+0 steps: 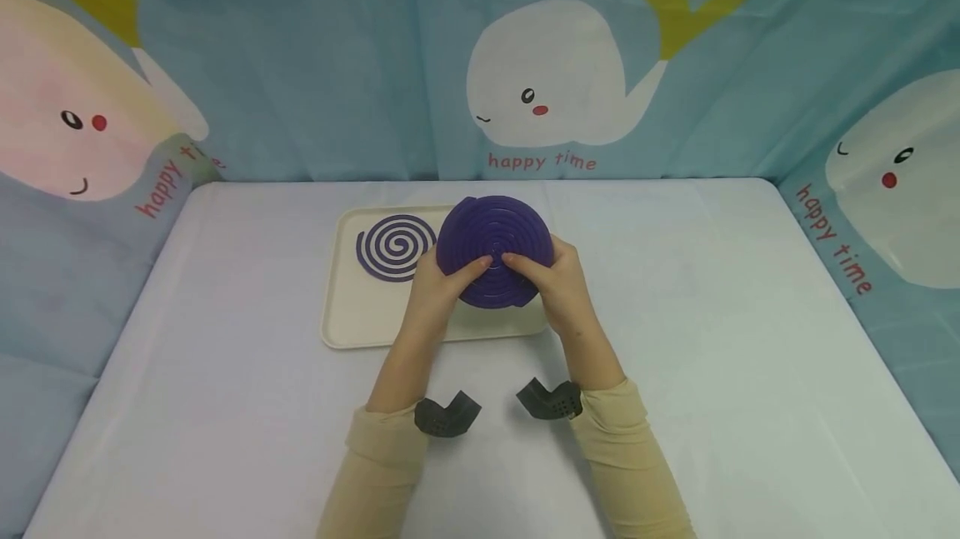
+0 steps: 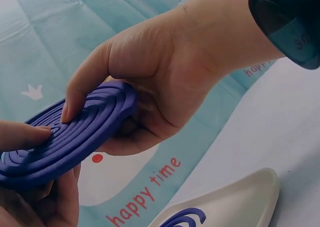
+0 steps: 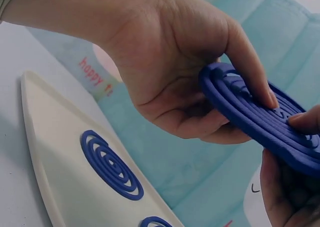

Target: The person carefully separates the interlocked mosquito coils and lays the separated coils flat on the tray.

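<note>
A round purple coil disc (image 1: 491,239) with spiral grooves is held up over the tray, tilted toward me. My left hand (image 1: 442,276) grips its left side, thumb on the face near the centre and fingers underneath. My right hand (image 1: 543,272) grips the right side the same way. In the left wrist view the left hand (image 2: 150,92) pinches the disc (image 2: 75,137) between thumb and fingers. The right wrist view shows the right hand (image 3: 200,87) doing likewise on the disc (image 3: 260,117). A single purple spiral (image 1: 395,247) lies flat on the tray.
The cream tray (image 1: 337,331) sits on a white table (image 1: 712,314), a little left of centre. Blue whale-print cloth (image 1: 300,64) walls the back and both sides. Dark wrist-camera mounts (image 1: 446,416) hang at both cuffs.
</note>
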A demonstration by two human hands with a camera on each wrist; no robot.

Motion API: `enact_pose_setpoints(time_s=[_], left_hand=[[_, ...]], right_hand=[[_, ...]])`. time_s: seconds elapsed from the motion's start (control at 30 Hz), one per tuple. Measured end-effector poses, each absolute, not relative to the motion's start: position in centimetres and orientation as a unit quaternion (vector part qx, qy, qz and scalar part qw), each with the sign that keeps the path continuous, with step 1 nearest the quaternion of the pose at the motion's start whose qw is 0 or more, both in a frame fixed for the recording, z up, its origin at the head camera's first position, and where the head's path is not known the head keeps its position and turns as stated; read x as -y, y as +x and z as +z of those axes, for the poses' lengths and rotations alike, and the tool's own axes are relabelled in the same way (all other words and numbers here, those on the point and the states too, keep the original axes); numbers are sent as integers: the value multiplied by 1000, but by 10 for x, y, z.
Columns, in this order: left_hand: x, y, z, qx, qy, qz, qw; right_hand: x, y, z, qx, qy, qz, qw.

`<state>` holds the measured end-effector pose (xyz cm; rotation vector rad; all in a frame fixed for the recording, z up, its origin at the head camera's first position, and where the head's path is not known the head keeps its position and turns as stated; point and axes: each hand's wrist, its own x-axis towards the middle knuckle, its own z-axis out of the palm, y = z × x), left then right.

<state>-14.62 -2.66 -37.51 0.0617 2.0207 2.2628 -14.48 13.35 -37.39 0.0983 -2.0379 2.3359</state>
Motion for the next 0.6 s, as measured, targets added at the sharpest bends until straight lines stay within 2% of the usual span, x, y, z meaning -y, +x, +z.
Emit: enact_pose_setpoints(time_s=[0.6], left_hand=[[25, -146, -375, -653, 26, 754, 68]], right_hand=[[-135, -146, -377, 663, 20, 747, 29]])
